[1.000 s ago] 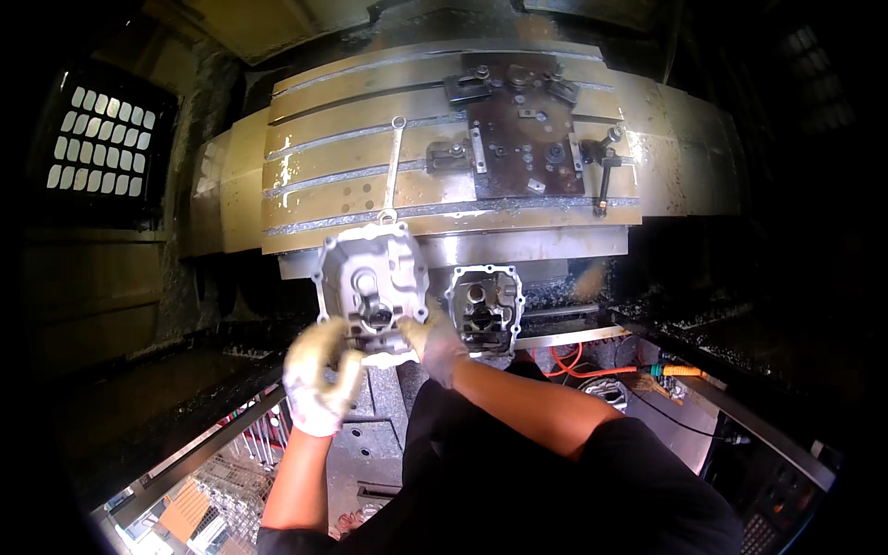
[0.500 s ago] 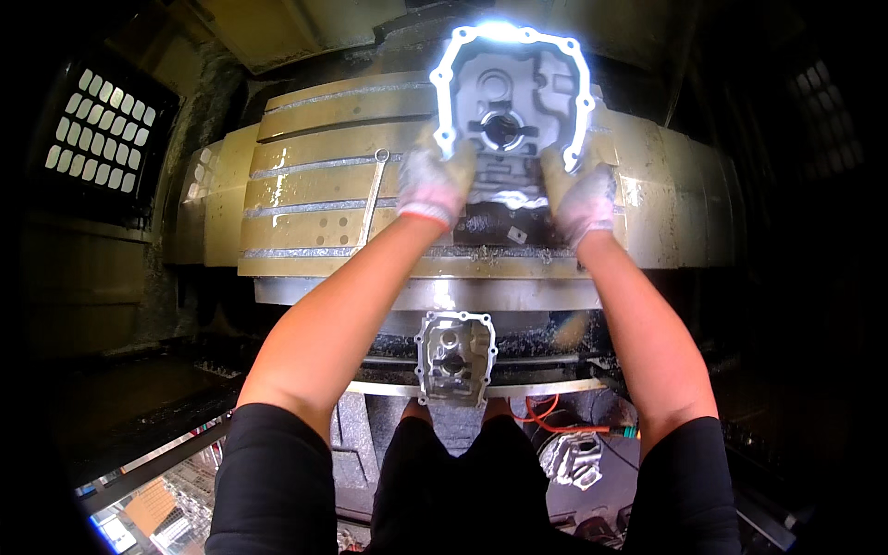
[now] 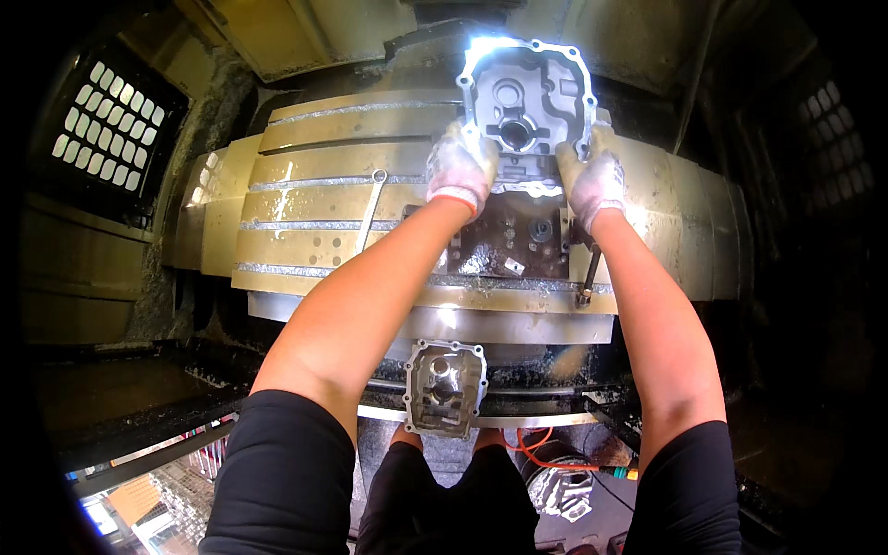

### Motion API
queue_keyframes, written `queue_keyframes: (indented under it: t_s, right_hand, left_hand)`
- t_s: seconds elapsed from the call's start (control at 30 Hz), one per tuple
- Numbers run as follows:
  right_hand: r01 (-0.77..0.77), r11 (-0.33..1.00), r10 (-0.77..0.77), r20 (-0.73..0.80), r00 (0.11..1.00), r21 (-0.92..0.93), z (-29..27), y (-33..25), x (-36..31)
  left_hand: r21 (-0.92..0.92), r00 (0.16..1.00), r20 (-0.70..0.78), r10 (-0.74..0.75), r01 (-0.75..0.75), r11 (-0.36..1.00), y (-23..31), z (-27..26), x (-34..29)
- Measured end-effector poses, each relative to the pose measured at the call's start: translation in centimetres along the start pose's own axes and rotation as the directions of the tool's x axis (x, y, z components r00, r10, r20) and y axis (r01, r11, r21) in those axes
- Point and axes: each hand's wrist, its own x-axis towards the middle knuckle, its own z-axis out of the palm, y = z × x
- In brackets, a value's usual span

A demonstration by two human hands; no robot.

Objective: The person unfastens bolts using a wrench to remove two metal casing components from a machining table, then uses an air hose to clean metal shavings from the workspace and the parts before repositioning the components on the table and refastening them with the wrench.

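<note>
Both my gloved hands hold a grey cast metal housing (image 3: pixel 525 102) upright above the dark fixture plate (image 3: pixel 513 242) on the slotted machine table (image 3: pixel 324 199). My left hand (image 3: pixel 460 168) grips its lower left edge and my right hand (image 3: pixel 592 180) grips its lower right edge. The housing's hollow side with its round bore faces me. A second, smaller cast housing (image 3: pixel 444 387) rests below on the front ledge of the machine.
A long wrench (image 3: pixel 372 208) lies across the table's slots to the left. A T-handle tool (image 3: pixel 588 276) hangs at the fixture's right edge. An orange cable (image 3: pixel 536 453) and metal parts lie lower right. A perforated window panel (image 3: pixel 109 125) is at upper left.
One second ago the housing was low by the front ledge. Both hands have since lifted it up over the fixture plate, and it now sits slightly lower and further right than half a second ago.
</note>
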Motion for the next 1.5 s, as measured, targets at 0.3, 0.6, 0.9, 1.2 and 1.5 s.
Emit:
queue_keyframes:
  t_s: [0.3,0.6,0.9,1.2,1.5]
  right_hand:
    - [-0.043,0.999,0.045,0.083,0.996,-0.025,-0.4,-0.3,2.7]
    - [-0.126,0.992,0.128,0.235,0.963,-0.025,0.0,0.0,8.8]
    - [-0.341,0.94,0.302,0.407,0.862,0.025,0.2,0.9,13.1]
    - [-0.179,0.979,0.204,0.389,0.898,-0.101,1.4,0.9,12.7]
    - [-0.179,0.936,0.293,0.39,0.873,-0.303,2.3,0.6,12.4]
  left_hand:
    - [0.038,0.998,0.034,-0.056,0.054,0.998,1.2,0.4,2.4]
    - [0.333,0.97,0.205,-0.128,0.054,0.941,1.1,2.7,10.5]
    - [0.648,0.863,0.497,-0.094,-0.296,0.702,5.5,1.7,12.1]
    - [0.576,0.894,0.435,-0.112,-0.18,0.797,3.5,2.7,11.5]
    - [0.252,0.986,0.095,-0.138,0.11,0.961,7.4,3.1,7.3]
